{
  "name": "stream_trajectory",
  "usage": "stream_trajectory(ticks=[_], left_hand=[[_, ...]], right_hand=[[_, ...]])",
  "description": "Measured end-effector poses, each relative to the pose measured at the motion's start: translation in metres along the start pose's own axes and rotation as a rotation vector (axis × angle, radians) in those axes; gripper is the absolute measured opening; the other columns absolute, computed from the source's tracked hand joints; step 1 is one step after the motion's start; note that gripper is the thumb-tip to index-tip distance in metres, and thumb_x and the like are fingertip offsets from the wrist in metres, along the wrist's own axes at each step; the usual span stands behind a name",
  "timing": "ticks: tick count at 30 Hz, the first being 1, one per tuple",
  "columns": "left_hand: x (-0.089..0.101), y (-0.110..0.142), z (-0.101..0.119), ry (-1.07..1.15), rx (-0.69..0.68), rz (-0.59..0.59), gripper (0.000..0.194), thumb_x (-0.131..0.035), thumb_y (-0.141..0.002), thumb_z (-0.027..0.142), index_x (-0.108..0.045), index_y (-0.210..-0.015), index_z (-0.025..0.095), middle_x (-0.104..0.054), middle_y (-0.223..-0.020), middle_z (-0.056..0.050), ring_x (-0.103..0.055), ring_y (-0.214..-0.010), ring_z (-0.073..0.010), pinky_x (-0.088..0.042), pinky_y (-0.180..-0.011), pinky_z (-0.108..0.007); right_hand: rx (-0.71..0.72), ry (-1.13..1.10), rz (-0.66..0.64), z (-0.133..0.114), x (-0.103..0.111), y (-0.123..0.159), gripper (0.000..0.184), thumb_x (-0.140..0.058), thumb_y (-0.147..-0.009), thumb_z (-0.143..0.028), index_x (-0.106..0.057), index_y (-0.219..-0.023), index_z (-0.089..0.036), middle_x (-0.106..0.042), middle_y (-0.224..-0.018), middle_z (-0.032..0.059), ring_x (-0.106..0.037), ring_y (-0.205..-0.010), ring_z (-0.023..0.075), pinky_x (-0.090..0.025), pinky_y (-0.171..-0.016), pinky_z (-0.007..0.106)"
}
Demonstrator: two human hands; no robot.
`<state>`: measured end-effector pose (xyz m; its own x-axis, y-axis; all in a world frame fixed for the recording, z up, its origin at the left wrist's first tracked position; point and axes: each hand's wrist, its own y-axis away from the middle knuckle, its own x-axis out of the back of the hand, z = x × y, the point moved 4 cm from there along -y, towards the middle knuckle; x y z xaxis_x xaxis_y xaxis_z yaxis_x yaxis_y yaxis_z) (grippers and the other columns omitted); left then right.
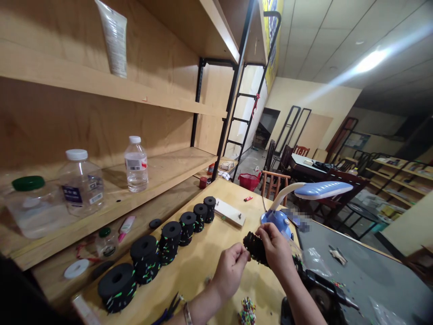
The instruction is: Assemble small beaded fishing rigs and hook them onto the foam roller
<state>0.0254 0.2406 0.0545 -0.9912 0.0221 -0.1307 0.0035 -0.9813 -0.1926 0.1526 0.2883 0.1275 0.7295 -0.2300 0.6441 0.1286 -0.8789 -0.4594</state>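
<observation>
My right hand (pixel 275 248) is closed round a black foam spool (pixel 254 247) with a rough, wound surface, held tilted above the table. My left hand (pixel 232 266) is pinched at the spool's near left side; what lies between its fingertips is too small to make out. Left of my hands, several black foam spools (pixel 145 257) with green and other coloured bits round them stand upright in a row. Below my hands lies a heap of small multicoloured pieces (pixel 248 311). Dark-handled scissors or pliers (pixel 169 310) lie beside my left forearm.
A blue desk lamp (pixel 275 216) stands beyond my right hand, near a white board with pegs (pixel 230 212). To the right, a black machine (pixel 321 293) and plastic bags (pixel 316 262) lie on a grey surface (pixel 372 280). Wooden shelves (pixel 169 167) with bottles (pixel 135 164) rise at left.
</observation>
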Motion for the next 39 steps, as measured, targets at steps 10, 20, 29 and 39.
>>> stream_trajectory(ticks=[10,20,29,39], left_hand=[[0.0,-0.003,-0.003,0.062,0.009,-0.017,0.032,-0.057,-0.083,0.045,-0.053,-0.068,0.017,-0.034,-0.054,0.007,-0.028,-0.052,-0.0102,-0.023,-0.05,-0.023],[-0.001,-0.003,0.0,0.089,-0.004,-0.023,0.035,-0.057,-0.083,0.046,-0.048,-0.063,0.018,-0.039,-0.058,0.005,-0.034,-0.057,-0.0117,-0.03,-0.053,-0.023],[-0.003,-0.004,-0.006,0.155,0.008,-0.028,0.033,-0.059,-0.082,0.044,-0.048,-0.064,0.018,-0.041,-0.059,0.005,-0.036,-0.056,-0.0106,-0.031,-0.053,-0.021],[-0.005,-0.003,-0.005,0.205,0.03,-0.05,0.03,-0.057,-0.083,0.041,-0.045,-0.066,0.019,-0.038,-0.057,0.007,-0.034,-0.054,-0.0097,-0.03,-0.053,-0.022]], right_hand=[[0.099,-0.075,0.175,-0.017,0.014,0.05,0.024,-0.05,-0.088,-0.042,-0.057,-0.078,-0.022,-0.061,-0.063,0.0006,-0.057,-0.055,0.0175,-0.046,-0.052,0.024],[-0.077,-0.298,0.142,-0.01,-0.024,0.075,0.031,-0.048,-0.089,-0.049,-0.056,-0.077,-0.021,-0.052,-0.051,-0.0039,-0.048,-0.041,0.0139,-0.039,-0.039,0.022],[0.0,-0.187,0.111,-0.006,-0.027,0.077,0.029,-0.047,-0.09,-0.045,-0.058,-0.078,-0.022,-0.055,-0.052,-0.0025,-0.053,-0.044,0.015,-0.041,-0.041,0.021],[-0.006,-0.172,0.045,-0.006,-0.022,0.077,0.031,-0.05,-0.09,-0.047,-0.06,-0.077,-0.021,-0.063,-0.058,-0.0003,-0.059,-0.047,0.0148,-0.046,-0.045,0.02]])
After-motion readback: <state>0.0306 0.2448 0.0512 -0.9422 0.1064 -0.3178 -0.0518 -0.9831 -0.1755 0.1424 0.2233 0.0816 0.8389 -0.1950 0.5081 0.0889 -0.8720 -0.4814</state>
